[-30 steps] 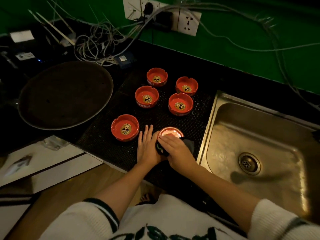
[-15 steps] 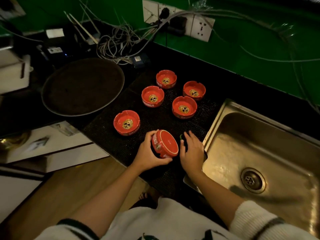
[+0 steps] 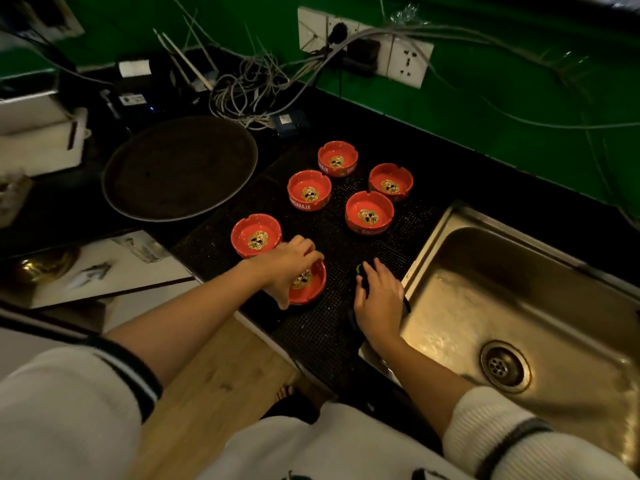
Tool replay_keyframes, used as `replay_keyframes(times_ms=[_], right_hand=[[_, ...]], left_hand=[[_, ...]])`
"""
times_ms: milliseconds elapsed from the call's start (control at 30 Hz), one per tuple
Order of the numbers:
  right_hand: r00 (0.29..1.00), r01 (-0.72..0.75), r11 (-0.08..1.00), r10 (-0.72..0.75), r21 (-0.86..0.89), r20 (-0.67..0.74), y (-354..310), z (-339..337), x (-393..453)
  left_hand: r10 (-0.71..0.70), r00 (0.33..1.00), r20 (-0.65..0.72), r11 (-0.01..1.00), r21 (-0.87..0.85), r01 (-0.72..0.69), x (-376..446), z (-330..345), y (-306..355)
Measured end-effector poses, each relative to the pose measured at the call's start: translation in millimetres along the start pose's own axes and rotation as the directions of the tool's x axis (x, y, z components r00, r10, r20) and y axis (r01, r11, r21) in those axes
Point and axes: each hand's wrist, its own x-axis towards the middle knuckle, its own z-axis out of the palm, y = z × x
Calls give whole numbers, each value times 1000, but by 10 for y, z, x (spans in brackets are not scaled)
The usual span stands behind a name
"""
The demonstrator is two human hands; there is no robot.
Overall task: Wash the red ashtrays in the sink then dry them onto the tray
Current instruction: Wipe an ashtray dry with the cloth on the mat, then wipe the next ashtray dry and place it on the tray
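Several red ashtrays with gold emblems stand on a black dotted mat [image 3: 332, 327]. My left hand [image 3: 287, 263] grips the nearest ashtray [image 3: 310, 285] by its rim, mouth up, just beside another ashtray [image 3: 256, 235]. My right hand [image 3: 379, 296] lies flat on a dark cloth [image 3: 360, 271] at the mat's right edge, next to the steel sink [image 3: 519, 306]. Further back are more ashtrays, including a middle one [image 3: 309, 190] and a right one [image 3: 369, 212]. The round dark tray [image 3: 180, 168] sits to the left with nothing on it.
A tangle of cables [image 3: 249, 84] and wall sockets [image 3: 367, 46] lie behind the tray. White boxes [image 3: 38, 133] stand at far left. A white panel [image 3: 104, 268] and a wooden surface [image 3: 221, 386] sit below the counter edge. The sink drain [image 3: 504, 367] is at lower right.
My left hand turned the ashtray from tilted on its side to mouth up and set it lower on the mat. My right hand stayed on the cloth.
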Motion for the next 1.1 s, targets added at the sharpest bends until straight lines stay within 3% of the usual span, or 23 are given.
replay_keyframes(times_ms=[133, 267, 400, 500, 833, 1100], right_hand=[[1000, 7, 1000, -7, 15, 29, 17, -45, 7], [996, 57, 998, -56, -15, 73, 71, -89, -28], [998, 42, 998, -40, -38, 56, 112, -108, -157], [1000, 0, 1000, -1, 28, 18, 86, -86, -259], [999, 0, 977, 8, 214, -40, -205, 14, 4], [955, -233, 889, 286, 395, -80, -1088, 425, 823]], left_hand=[[-30, 1000, -5, 993, -116, 30, -27, 101, -6], [-238, 969, -63, 863, -472, 181, -119, 318, 103], [-532, 814, -234, 653, -725, 219, -173, 751, 304], [-666, 702, -253, 498, -851, 166, -158, 934, 386], [-637, 703, -316, 463, -886, 22, -60, 814, 164], [-683, 645, -344, 375, -922, -94, -109, 231, -639]])
